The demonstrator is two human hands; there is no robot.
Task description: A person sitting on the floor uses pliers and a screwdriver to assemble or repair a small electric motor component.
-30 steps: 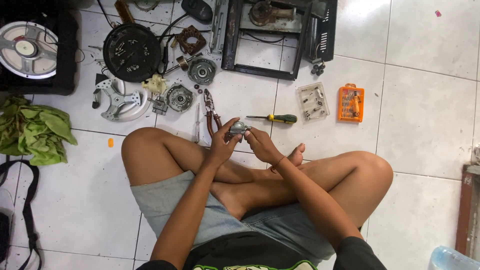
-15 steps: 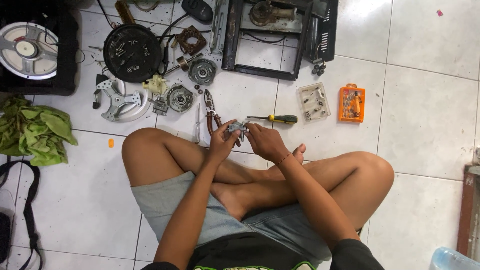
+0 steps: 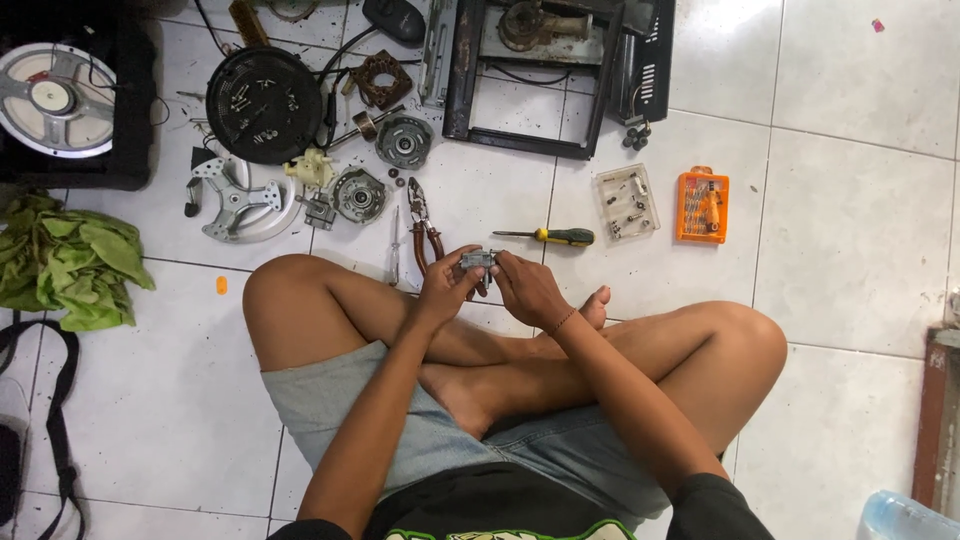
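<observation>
Bare arms and feet, grey denim shorts, black shirt (green-and-white print), thin bracelet [image 3: 563, 321] on right wrist

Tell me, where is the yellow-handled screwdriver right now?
In the head view, the yellow-handled screwdriver lies on the white tiled floor just beyond the person's hands, between the red-handled pliers on its left and the clear plastic parts box on its right.

White tiled floor [image 3: 850, 230], dark grout lines, even daylight
</observation>
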